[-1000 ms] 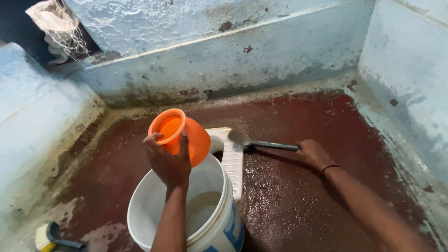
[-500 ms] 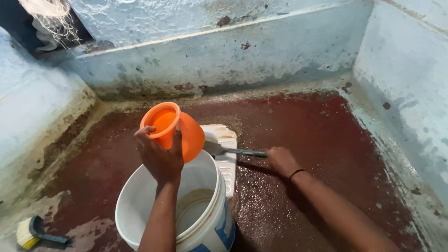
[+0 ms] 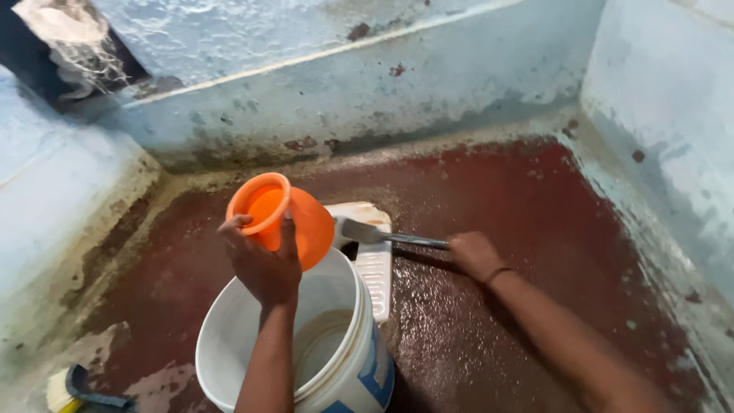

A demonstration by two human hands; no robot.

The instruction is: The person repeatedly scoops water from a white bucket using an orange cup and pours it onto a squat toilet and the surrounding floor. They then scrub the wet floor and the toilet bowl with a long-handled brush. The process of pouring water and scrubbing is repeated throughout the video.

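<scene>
**Scrubbing the squat pan, water jug held ready**

The left hand (image 3: pixel 260 264) has its fingers and thumb wrapped tight around the neck of an orange plastic water jug (image 3: pixel 284 218), mouth tilted up and towards the back wall, belly leaning over the far rim of a white plastic bucket (image 3: pixel 229 336). The bucket stands on the wet red floor (image 3: pixel 535 229) towards its near edge, with a little water low inside.

The right hand (image 3: pixel 472 254) is closed in a fist on the dark handle of a long-handled brush (image 3: pixel 382 235), whose head lies on the white squat toilet pan (image 3: pixel 376 264) set into the floor just behind the bucket, partly hidden by jug and bucket.

By the look of it, the scrubbing step is in hand, with the jug kept raised and not pouring. A rinse would call for tipping the jug's mouth down over the pan, clear of the bucket rim, while the brush keeps contact.

A yellow-bristled hand brush (image 3: pixel 69 390) lies at the floor's near left corner; a tangle of pale fibres (image 3: pixel 73 38) hangs at the far left.
</scene>
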